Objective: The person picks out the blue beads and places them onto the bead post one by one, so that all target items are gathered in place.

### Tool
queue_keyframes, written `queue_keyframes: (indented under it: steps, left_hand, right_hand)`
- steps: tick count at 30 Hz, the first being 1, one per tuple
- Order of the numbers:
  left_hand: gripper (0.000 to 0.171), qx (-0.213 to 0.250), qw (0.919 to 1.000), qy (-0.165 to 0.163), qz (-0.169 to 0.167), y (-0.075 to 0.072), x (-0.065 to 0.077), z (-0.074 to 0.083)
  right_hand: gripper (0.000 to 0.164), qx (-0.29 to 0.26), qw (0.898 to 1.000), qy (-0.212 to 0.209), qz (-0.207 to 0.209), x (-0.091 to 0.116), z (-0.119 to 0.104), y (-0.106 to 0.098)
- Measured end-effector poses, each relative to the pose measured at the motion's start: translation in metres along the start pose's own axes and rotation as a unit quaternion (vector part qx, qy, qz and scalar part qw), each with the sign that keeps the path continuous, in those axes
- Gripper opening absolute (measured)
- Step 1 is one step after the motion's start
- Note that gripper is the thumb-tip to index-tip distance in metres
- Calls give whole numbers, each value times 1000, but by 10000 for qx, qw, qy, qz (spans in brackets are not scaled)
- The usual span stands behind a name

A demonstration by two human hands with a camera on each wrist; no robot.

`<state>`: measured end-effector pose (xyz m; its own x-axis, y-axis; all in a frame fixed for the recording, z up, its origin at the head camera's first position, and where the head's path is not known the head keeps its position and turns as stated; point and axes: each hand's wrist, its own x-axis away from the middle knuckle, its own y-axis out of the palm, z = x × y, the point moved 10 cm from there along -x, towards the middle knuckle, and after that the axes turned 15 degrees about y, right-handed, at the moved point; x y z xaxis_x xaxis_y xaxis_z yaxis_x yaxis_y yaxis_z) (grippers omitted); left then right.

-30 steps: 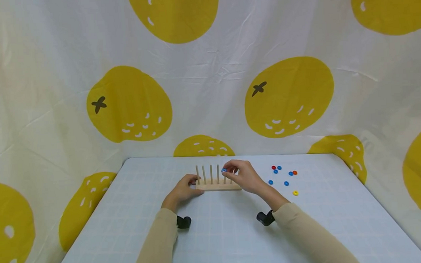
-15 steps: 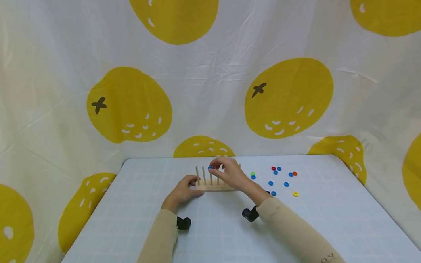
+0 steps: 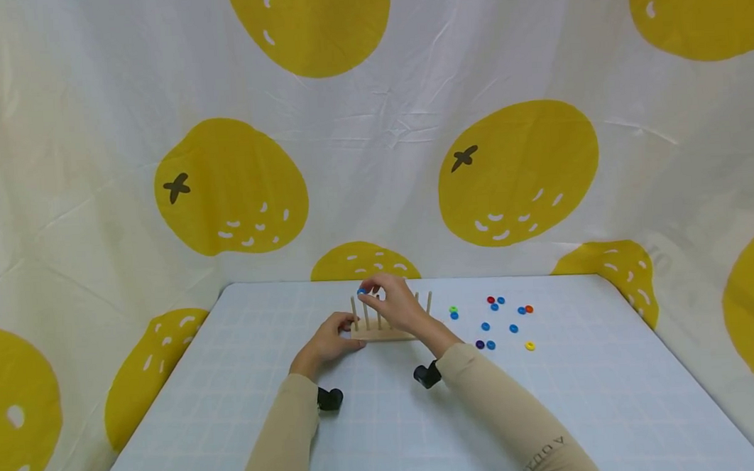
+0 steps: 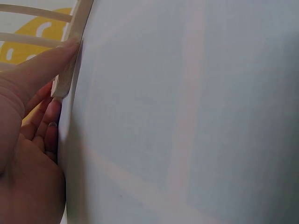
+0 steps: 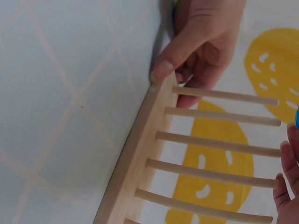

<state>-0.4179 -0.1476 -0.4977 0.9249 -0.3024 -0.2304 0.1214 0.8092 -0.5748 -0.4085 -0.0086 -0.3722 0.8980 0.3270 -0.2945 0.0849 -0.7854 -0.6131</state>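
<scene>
A wooden peg rack (image 3: 388, 334) with a row of upright pegs stands on the table. My left hand (image 3: 328, 337) grips its left end, thumb on the near side and fingers behind, as the right wrist view also shows with the base (image 5: 135, 144). Up at the tops of the left pegs, my right hand (image 3: 393, 302) pinches a blue ring (image 3: 361, 291) between thumb and fingertips. Only a sliver of that ring (image 5: 297, 118) shows at the edge of the right wrist view. The pegs seen there carry no rings.
Several blue rings (image 3: 513, 328) lie scattered right of the rack. Among them are a red ring (image 3: 490, 300), an orange ring (image 3: 529, 309), a yellow ring (image 3: 530, 345), a green ring (image 3: 453, 309) and a dark purple ring (image 3: 480, 344). A patterned curtain (image 3: 373, 157) hangs behind the table.
My right hand has carried the blue ring leftward and slightly up along the pegs, from the right side of the rack to the left pegs. The left hand and rack have stayed put.
</scene>
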Motion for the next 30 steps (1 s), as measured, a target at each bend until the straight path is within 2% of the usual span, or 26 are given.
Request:
queue_keyframes:
  steps: [14,20,30]
  left_hand:
    - [52,144,9997,168,80,0,0,3]
    - [53,-1,9998,184,29,2,-4,-1]
    - [52,-136,9996,241,25,1,-2,2]
  right_hand:
    - [11,82,9997,-22,-230,-13,-1,18]
    - [9,228,9997,26,-119,-13,0,18]
    - [13,588,9982,88,-105,-12,1,24]
